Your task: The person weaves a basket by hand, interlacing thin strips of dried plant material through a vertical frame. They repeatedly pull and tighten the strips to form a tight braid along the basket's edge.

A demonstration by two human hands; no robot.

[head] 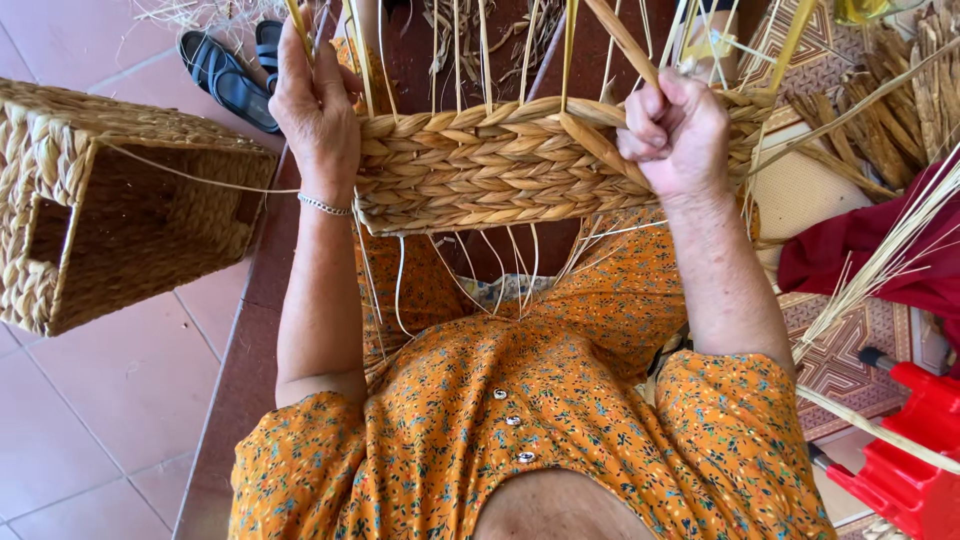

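While the left hand [318,105] grips the half-woven basket [480,165] rim, the right hand [675,130] pinches a flat straw strand [615,35]. Finished basket [110,215] lies nearby.

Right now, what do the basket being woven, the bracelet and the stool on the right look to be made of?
Half-woven basket: dried plant fibre, likely seagrass or water hyacinth; matte tan braided strands. Bracelet: probably metal; thin silvery chain with glints. Red stool: apparently moulded plastic; smooth, glossy, uniform colour.
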